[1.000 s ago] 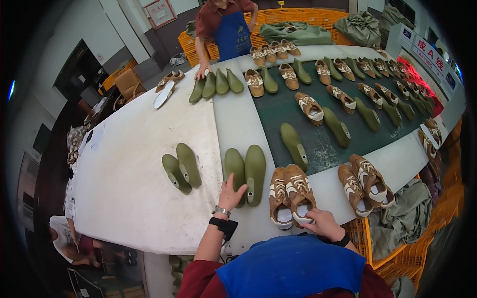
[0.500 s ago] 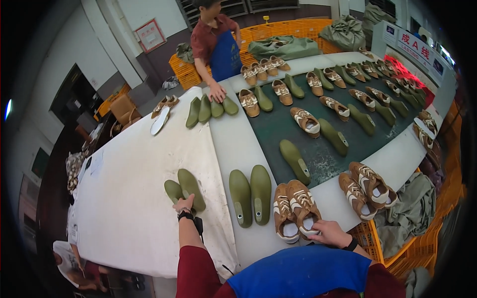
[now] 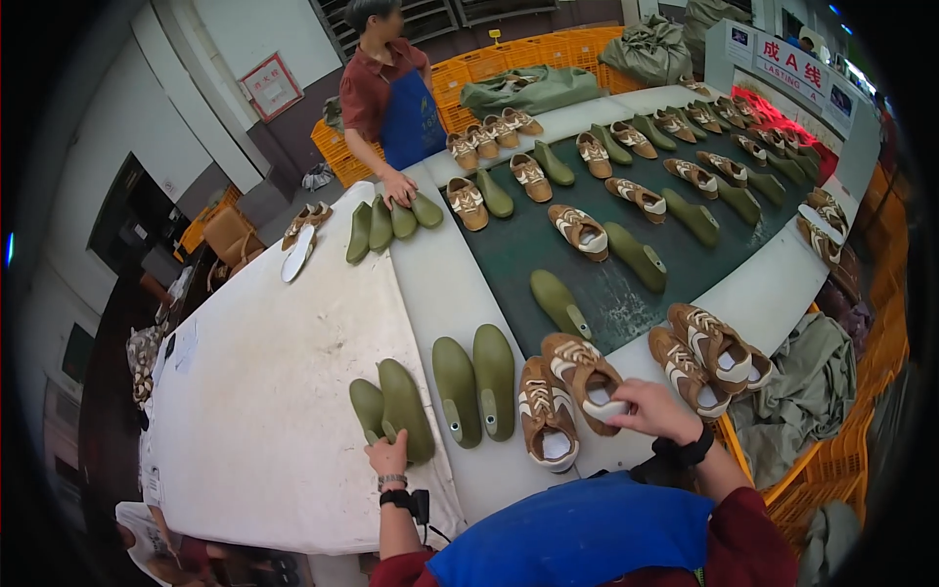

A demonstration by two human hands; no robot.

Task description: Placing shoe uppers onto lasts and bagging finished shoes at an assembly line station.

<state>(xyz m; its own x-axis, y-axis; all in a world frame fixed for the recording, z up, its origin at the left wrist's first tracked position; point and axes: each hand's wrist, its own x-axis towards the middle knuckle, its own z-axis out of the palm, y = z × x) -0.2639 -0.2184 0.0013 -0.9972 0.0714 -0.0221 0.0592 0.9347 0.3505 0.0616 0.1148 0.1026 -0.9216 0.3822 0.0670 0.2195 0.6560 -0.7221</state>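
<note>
My left hand point(image 3: 388, 454) grips the heel end of a green shoe last point(image 3: 406, 406) over the white-covered table. A second green last point(image 3: 367, 403) lies against its left side; whether the hand also holds that one I cannot tell. My right hand point(image 3: 653, 409) pinches the heel of a brown sneaker with white laces and stripes point(image 3: 575, 367), which is tilted and turned away from its mate. That mate, another brown sneaker point(image 3: 544, 416), rests on the white border strip. Between my hands a pair of green lasts point(image 3: 454, 386) stands side by side, toes pointing away from me.
A dark green conveyor belt point(image 3: 626, 313) carries rows of sneakers and lasts. Several brown sneakers point(image 3: 699, 362) sit to my right, beside orange crates point(image 3: 822, 470) with grey-green cloth. Across the table a co-worker in a blue apron point(image 3: 411, 127) touches a row of lasts point(image 3: 380, 225).
My left hand has brought its lasts nearer to me and closer to the standing pair. My right hand has swung the right sneaker away from its mate. The whole view has shifted slightly.
</note>
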